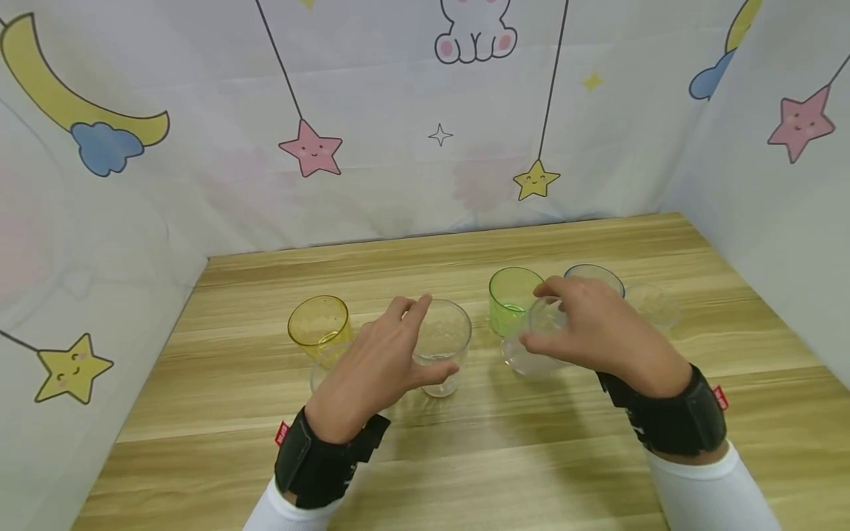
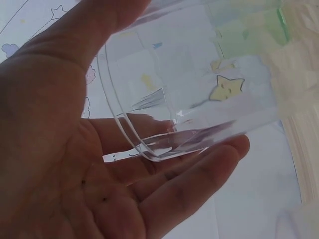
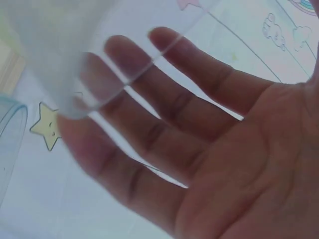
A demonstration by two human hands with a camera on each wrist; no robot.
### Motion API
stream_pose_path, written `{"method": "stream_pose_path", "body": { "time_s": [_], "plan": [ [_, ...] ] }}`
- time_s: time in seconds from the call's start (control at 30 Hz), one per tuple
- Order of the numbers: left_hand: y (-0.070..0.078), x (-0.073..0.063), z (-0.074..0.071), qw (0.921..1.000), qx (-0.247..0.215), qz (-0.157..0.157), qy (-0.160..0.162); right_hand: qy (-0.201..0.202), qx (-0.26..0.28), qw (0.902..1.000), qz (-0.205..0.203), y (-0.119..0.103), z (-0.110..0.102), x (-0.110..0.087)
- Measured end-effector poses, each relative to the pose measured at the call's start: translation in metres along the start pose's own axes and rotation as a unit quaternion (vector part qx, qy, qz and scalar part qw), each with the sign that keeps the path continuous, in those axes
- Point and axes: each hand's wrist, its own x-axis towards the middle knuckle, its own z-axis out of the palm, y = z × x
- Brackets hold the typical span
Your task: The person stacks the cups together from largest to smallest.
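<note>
My left hand (image 1: 378, 354) is spread in a wide C beside a clear footed glass (image 1: 448, 335), which stands upright on the table. In the left wrist view the clear glass (image 2: 189, 109) lies between thumb and fingers; whether they touch it cannot be told. My right hand (image 1: 598, 324) reaches around a clear, slightly cloudy cup (image 1: 527, 359), partly hidden by the hand and blurred. The right wrist view shows fairly straight, spread fingers (image 3: 169, 99) behind the cup's rim (image 3: 79, 107). Contact there is unclear.
A yellow cup (image 1: 319, 324) stands at left, with another clear vessel (image 1: 322, 369) partly behind my left hand. A green cup (image 1: 511, 306), a blue-rimmed glass (image 1: 594, 273) and a clear glass (image 1: 654, 306) are at right. A printed curtain (image 1: 398, 199) backs the wooden table (image 1: 465, 472).
</note>
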Motion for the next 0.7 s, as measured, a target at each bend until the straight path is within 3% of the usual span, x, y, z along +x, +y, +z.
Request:
{"method": "stream_pose_path", "body": {
  "time_s": [0.33, 0.7],
  "plan": [
    [-0.005, 0.003, 0.001, 0.9986, -0.047, -0.021, -0.003, 0.104, 0.033, 0.9911, -0.077, -0.004, 0.001, -0.002],
    [-0.011, 0.004, 0.001, 0.9931, -0.109, -0.043, -0.009, 0.201, 0.093, 0.9692, -0.107, -0.01, 0.001, -0.002]
  ]
}}
